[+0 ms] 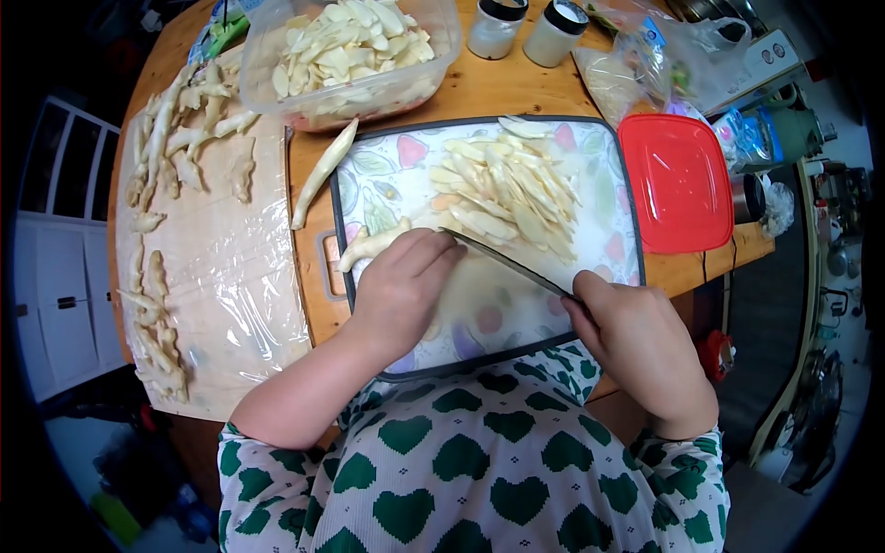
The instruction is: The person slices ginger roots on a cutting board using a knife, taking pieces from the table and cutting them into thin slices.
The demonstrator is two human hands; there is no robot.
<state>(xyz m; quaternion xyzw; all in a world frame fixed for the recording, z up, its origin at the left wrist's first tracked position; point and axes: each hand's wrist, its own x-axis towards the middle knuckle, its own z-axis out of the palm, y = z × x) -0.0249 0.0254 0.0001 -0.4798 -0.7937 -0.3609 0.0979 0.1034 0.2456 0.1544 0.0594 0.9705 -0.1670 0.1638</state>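
My right hand (636, 341) is closed around the handle of a knife (516, 265), whose blade slants up and left across the cutting board (387, 198). The blade's tip end is beside the fingers of my left hand (406, 290). Those fingers are bent down over a pale, knobby ginger root (373, 241) at the board's left side, pressing it there; the part under them is hidden. A pile of pale ginger slices (512, 189) lies on the board beyond the blade. One long peeled piece of ginger (324, 173) rests across the board's upper left edge.
A clear plastic tub (442, 69) of slices stands behind the board. Plastic film (235, 323) at left carries several whole roots (166, 138). A red lid (678, 184) lies right of the board. Two jars (496, 29) and plastic bags (613, 78) are at the back.
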